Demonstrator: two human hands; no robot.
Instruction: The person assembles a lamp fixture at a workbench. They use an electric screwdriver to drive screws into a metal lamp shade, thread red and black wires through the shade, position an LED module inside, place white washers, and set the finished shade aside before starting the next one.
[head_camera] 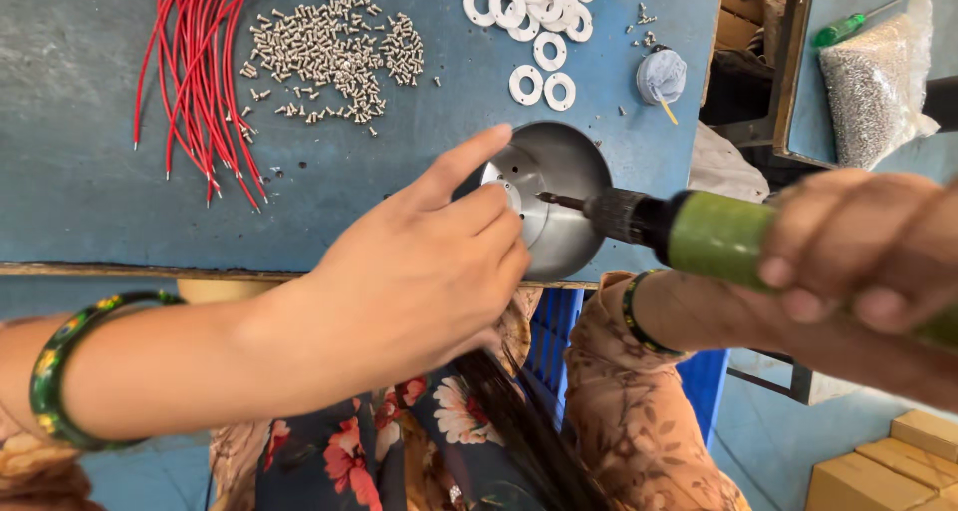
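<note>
Now I see my left hand (419, 271), fingers pinched on a metal bowl (554, 212) at the blue counter's (80, 152) near edge | right hand (868, 252) fingers wrapped around a green screwdriver (699, 234), tip inside the bowl | screws (329, 52) far behind.

Bright even daylight; soft shadows; glare on metal bowl (559, 212); near right hand (868, 247) blurred.

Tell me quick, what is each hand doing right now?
Left hand: fingers closed on the round, shiny metal bowl-shaped part.
Right hand: closed around the green-handled powered screwdriver, its bit at the part.
</note>
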